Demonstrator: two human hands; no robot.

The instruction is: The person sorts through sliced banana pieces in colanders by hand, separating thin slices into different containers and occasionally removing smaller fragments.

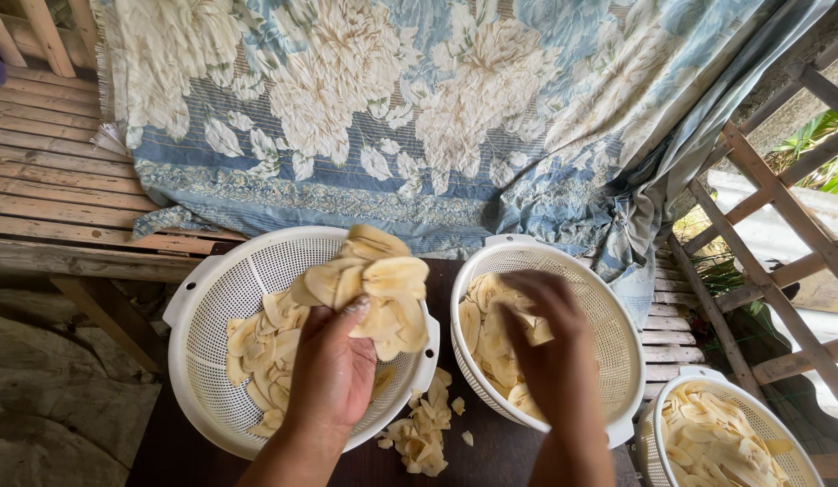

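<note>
The left hand (333,374) has its fingers (354,311) closed around a fanned bunch of pale yellow slices (374,289), lifted above the left colander (198,311), which holds more loose slices. The right hand (554,356) reaches down into the middle colander (608,311); its fingers curl among the slices there, but whether they grip any cannot be told from this angle. The slices look thin, light and a little flexible, likely slick and easy to snap, so a loose stack pinched at one end, as the left hand does, seems the safe hold. Between the two colanders a small heap of trimmings (422,433) lies on the dark worktop (491,451). A third colander (672,406), at lower right, is filled with narrower strips (721,442). Beyond them, a blue and cream floral cloth (437,117) hangs over a slatted wooden bench (49,171), with a wooden frame (771,189) to the right. No packages, labels or signs are in view.
</note>
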